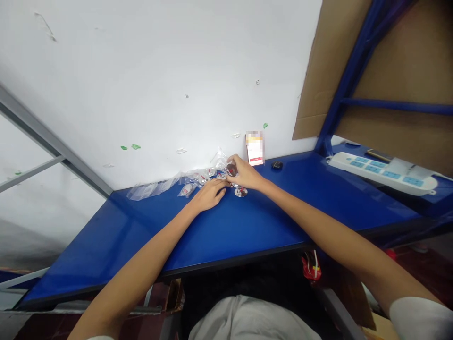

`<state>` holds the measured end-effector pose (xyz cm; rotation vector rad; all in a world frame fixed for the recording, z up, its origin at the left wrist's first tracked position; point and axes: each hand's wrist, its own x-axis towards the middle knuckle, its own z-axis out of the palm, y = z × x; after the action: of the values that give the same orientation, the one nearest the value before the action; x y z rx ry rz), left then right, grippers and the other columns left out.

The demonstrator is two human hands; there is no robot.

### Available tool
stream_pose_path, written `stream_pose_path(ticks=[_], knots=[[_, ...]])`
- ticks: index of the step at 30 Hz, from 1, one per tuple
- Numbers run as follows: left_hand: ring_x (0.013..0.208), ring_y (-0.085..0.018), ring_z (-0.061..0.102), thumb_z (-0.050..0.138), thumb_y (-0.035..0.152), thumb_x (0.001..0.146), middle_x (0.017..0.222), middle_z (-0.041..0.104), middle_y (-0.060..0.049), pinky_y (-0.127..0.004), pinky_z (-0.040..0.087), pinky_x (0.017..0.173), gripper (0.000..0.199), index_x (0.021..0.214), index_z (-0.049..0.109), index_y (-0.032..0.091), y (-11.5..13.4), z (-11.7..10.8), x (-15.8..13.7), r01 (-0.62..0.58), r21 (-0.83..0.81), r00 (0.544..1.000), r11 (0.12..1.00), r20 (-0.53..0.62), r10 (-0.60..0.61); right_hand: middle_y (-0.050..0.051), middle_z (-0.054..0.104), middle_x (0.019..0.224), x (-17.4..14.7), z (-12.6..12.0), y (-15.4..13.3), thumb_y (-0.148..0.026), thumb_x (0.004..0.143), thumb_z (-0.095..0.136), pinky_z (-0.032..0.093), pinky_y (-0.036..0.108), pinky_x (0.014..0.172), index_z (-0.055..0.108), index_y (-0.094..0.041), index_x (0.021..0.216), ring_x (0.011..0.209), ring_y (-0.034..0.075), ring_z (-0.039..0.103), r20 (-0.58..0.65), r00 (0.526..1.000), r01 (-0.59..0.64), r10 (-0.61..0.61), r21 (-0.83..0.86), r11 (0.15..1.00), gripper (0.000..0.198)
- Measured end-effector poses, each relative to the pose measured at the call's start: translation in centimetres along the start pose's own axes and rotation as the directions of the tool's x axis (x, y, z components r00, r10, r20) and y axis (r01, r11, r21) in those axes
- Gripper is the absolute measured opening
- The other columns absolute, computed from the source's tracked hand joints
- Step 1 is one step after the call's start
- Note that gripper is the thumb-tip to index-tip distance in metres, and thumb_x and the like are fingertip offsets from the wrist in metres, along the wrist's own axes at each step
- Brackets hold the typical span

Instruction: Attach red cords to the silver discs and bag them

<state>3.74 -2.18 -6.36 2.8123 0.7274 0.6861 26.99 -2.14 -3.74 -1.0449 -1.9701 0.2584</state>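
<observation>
Both my arms reach far across a blue table (226, 231) to its back edge by the white wall. My right hand (245, 173) pinches a small round metal disc (231, 169) with a dark red centre, lifted just off the table. My left hand (209, 193) lies flat on the table beside it, fingertips touching the cluster of similar discs (204, 178) in clear plastic bags. One bare disc (241, 191) lies on the table just below my right hand.
Empty clear bags (152, 190) trail left along the wall. A small white card (255, 149) leans on the wall, with a dark round object (277, 165) beside it. A white power strip (380, 172) lies at the right, under a blue shelf frame backed with cardboard (318, 71).
</observation>
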Motion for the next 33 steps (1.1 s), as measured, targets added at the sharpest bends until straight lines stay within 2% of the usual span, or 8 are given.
stream_pose_path(ticks=[3,6,15,20,24,26,29,33], knots=[[0.131,-0.031,0.061,0.047,0.022,0.107,0.141,0.068,-0.013,-0.054,0.047,0.117,0.037,0.133,0.072,0.023,0.3,-0.3,-0.1,-0.028,0.033,1.000,0.999,0.009,0.028,0.006,0.067,0.107,-0.1,-0.1,0.1,-0.028,0.081,0.071,0.049,0.037,0.080,0.049,-0.022,0.125,0.091,0.026,0.065,-0.008,1.000,-0.005,0.005,-0.004,1.000,0.050],[0.128,-0.030,0.061,0.043,0.018,0.106,0.135,0.069,-0.013,-0.052,0.049,0.114,0.038,0.126,0.075,0.024,0.6,-0.6,-0.1,-0.043,0.012,0.999,0.999,0.019,0.043,0.006,0.067,0.106,-0.1,-0.2,0.1,-0.029,0.081,0.072,0.049,0.037,0.080,0.050,-0.022,0.126,0.091,0.026,0.064,-0.005,1.000,-0.015,0.015,-0.005,1.000,0.051],[0.136,-0.030,0.060,0.044,0.022,0.109,0.147,0.067,-0.013,-0.054,0.047,0.120,0.045,0.146,0.069,0.024,0.4,-0.3,0.0,-0.066,0.016,0.997,0.998,0.046,0.065,0.005,0.068,0.104,0.0,-0.2,0.1,-0.028,0.082,0.072,0.049,0.037,0.079,0.051,-0.023,0.125,0.090,0.026,0.065,-0.019,1.000,-0.003,0.003,-0.010,1.000,0.049],[0.139,-0.028,0.062,0.043,0.025,0.110,0.150,0.066,-0.013,-0.051,0.048,0.123,0.044,0.147,0.066,0.020,-0.5,-0.4,-0.4,-0.015,0.019,1.000,1.000,-0.027,0.015,0.007,0.068,0.108,-0.1,-0.4,0.2,-0.030,0.082,0.074,0.049,0.036,0.080,0.050,-0.022,0.126,0.092,0.026,0.066,-0.008,1.000,-0.022,0.022,-0.024,0.999,0.051],[0.133,-0.027,0.067,0.044,0.027,0.111,0.143,0.070,-0.010,-0.047,0.052,0.119,0.040,0.141,0.070,0.022,-0.9,-1.0,-0.7,0.036,0.035,0.998,0.999,-0.045,-0.035,0.008,0.069,0.110,-0.3,-0.5,0.3,-0.031,0.083,0.074,0.049,0.037,0.082,0.050,-0.022,0.126,0.095,0.027,0.066,-0.004,1.000,-0.018,0.018,-0.041,0.999,0.050],[0.138,-0.028,0.063,0.044,0.028,0.111,0.150,0.065,-0.011,-0.047,0.050,0.121,0.041,0.141,0.071,0.023,-0.8,-1.0,-0.7,0.034,0.047,0.998,0.998,-0.053,-0.031,0.008,0.069,0.110,-0.2,-0.5,0.3,-0.031,0.083,0.074,0.049,0.038,0.082,0.051,-0.022,0.126,0.096,0.027,0.067,0.000,1.000,-0.020,0.020,-0.043,0.999,0.049],[0.147,-0.031,0.056,0.045,0.031,0.111,0.164,0.054,-0.011,-0.050,0.045,0.126,0.042,0.142,0.072,0.023,-0.6,-0.8,-0.4,0.008,0.071,1.000,0.997,-0.014,-0.007,0.007,0.070,0.108,-0.2,-0.4,0.2,-0.030,0.084,0.074,0.050,0.037,0.081,0.051,-0.022,0.126,0.094,0.027,0.067,-0.002,1.000,-0.031,0.031,-0.037,0.999,0.048],[0.145,-0.032,0.058,0.046,0.033,0.111,0.159,0.059,-0.014,-0.052,0.045,0.125,0.044,0.147,0.068,0.019,-0.5,-0.3,0.0,-0.050,0.086,0.997,0.995,0.062,0.045,0.007,0.070,0.108,-0.2,-0.3,0.2,-0.029,0.083,0.073,0.049,0.036,0.079,0.052,-0.022,0.125,0.092,0.026,0.067,0.002,0.999,-0.034,0.034,-0.041,0.999,0.048]])
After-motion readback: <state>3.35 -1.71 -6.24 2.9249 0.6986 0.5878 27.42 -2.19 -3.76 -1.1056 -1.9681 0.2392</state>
